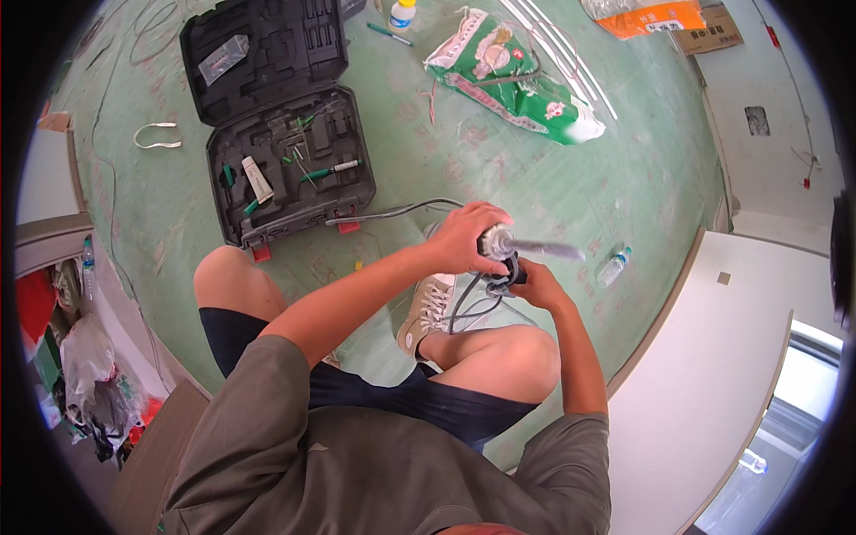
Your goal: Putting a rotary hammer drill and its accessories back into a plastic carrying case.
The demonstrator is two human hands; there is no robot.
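Note:
My left hand [468, 237] is wrapped round the pale front end of a power drill [496, 242], and a long grey bit [551, 250] sticks out to the right. Close below it, my right hand [540, 286] is closed on the drill's dark rear part, where the cord bunches up; its fingertips are partly hidden. A grey power cord [462, 314] loops beneath the tool, beside my beige shoe [431, 308]. More cable [401, 212] runs left to the front of an open black tool case [367, 183].
Inside the case lie a white tube [257, 180] and green-and-white pens. On the green floor covering are a green-and-white sack [526, 94], white strips [571, 55], a clear bottle [614, 267] and a yellow-capped bottle [402, 15]. A white panel [713, 330] stands at right.

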